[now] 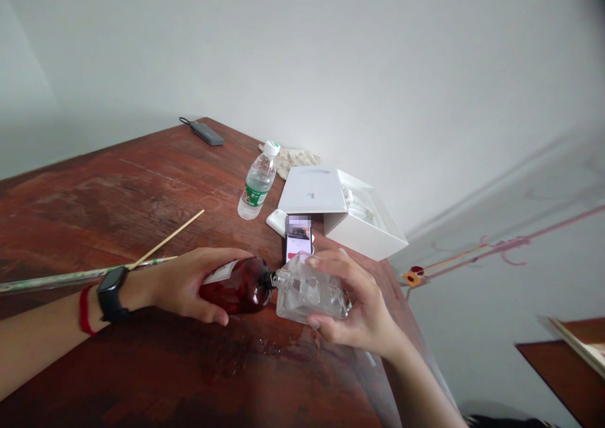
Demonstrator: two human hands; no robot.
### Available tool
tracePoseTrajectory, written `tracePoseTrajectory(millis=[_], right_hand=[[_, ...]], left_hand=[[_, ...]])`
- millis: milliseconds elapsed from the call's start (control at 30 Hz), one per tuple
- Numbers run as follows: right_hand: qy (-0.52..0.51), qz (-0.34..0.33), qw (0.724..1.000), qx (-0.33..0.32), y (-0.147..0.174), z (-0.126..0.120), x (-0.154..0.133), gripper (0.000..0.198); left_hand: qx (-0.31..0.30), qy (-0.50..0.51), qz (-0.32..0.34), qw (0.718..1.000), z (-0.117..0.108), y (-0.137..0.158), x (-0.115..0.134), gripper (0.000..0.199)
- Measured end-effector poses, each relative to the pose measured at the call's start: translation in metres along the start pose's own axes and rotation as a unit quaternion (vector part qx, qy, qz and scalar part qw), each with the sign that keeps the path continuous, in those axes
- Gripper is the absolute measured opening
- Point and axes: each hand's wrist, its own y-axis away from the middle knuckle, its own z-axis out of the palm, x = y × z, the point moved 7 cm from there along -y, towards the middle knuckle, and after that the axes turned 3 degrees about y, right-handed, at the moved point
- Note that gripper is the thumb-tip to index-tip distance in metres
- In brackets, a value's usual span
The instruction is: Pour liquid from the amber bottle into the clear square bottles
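Red bottle (248,287) and clear bottle (307,295) lie tipped neck to neck over the table (155,377). Clock centred on the necks, 12 at top of view: red bottle at 9, clear bottle at 3. Left hand (189,281) grasps the red bottle round its body, thumb on the near side; right hand (362,299) grips the clear bottle's body between thumb and fingers. Black threaded neck (267,281) meets or nearly meets clear neck (283,280); can't tell if one sits inside the other. Wet spots (269,346) at 6. Phone (299,242) at 1, white box (363,239) at 2, water bottle (258,185) just short of 12, thin stick (172,236) near 10. To do this well, I'd judge: hold both necks on one line, change tilt slowly, grip firmly without squeezing, and leave the phone side dry.
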Motion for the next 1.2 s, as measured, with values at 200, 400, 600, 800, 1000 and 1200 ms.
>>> tracePoseTrajectory(millis=[200, 400, 600, 800, 1000, 1200], right_hand=[[0.0, -0.001, 1.0, -0.005, 0.0, -0.0002, -0.0008, 0.061], [-0.002, 0.002, 1.0, -0.006, 0.0008, 0.0001, -0.0007, 0.06], [0.002, -0.002, 1.0, -0.008, -0.0003, -0.0004, -0.0011, 0.061], [0.0, -0.009, 1.0, -0.008, 0.0003, -0.0004, -0.0014, 0.061], [0.002, -0.003, 1.0, -0.006, 0.0006, -0.0006, -0.001, 0.06], [0.015, -0.008, 1.0, -0.005, -0.0001, -0.0013, -0.0022, 0.062]], left_hand=[[-0.007, -0.001, -0.008, 1.0, 0.0009, -0.001, 0.0024, 0.086], [0.003, -0.016, 0.002, 1.0, -0.0004, 0.0005, 0.0023, 0.085], [0.008, -0.025, 0.006, 1.0, -0.0012, 0.0001, 0.0024, 0.085], [0.003, -0.02, 0.0, 1.0, -0.0009, 0.0002, -0.0001, 0.086], [-0.003, -0.023, 0.003, 1.0, -0.0003, 0.0002, 0.0006, 0.085], [-0.004, -0.04, 0.011, 0.999, -0.0006, 0.0016, -0.002, 0.087]])
